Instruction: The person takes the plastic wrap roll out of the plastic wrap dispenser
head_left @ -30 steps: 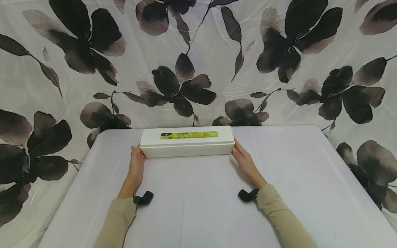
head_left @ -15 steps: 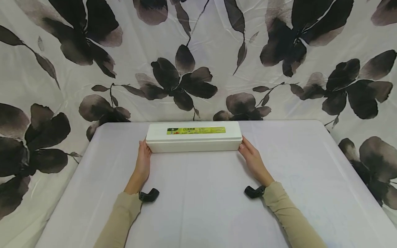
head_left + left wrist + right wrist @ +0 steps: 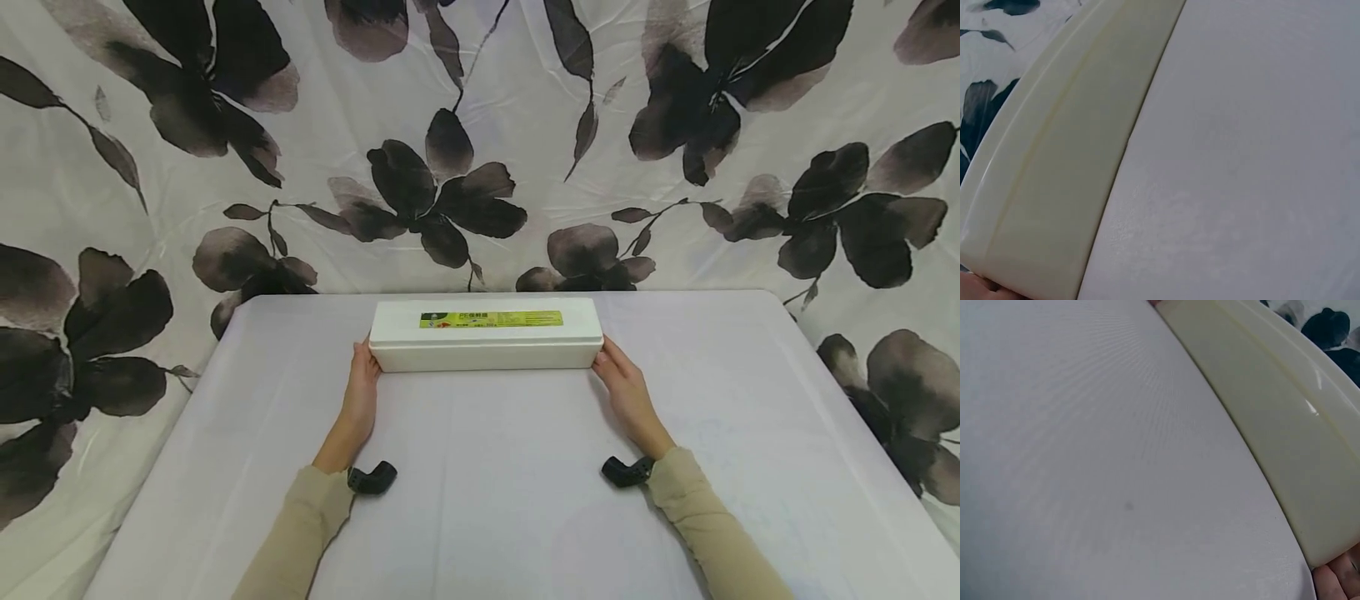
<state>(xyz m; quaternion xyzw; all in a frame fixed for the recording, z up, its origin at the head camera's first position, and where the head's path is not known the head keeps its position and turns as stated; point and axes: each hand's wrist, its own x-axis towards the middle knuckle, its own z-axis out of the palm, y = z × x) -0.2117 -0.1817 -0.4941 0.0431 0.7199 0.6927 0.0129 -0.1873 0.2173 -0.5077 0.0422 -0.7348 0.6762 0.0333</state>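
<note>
A long white cling film box (image 3: 487,357) with a yellow-green printed label (image 3: 491,319) lies crosswise near the far edge of the table. In the head view my left hand (image 3: 362,396) holds its left end and my right hand (image 3: 624,390) holds its right end, so the box sits between the two. The fingers behind each end are partly hidden by it. The left wrist view shows the front wall of the box (image 3: 1079,144), with a bit of a hand at the lower corner. Fingers (image 3: 1332,584) meet the box's near corner in the right wrist view.
A white-covered table (image 3: 480,483) spreads out beneath both arms. Behind it hangs a pale cloth (image 3: 300,150) with dark flower prints. Each wrist wears a black camera, the left wrist camera (image 3: 373,478) and the right wrist camera (image 3: 626,472).
The box has shifted to the right along the far part of the table, with both hands moving along at its ends. The head view has also tilted slightly.
</note>
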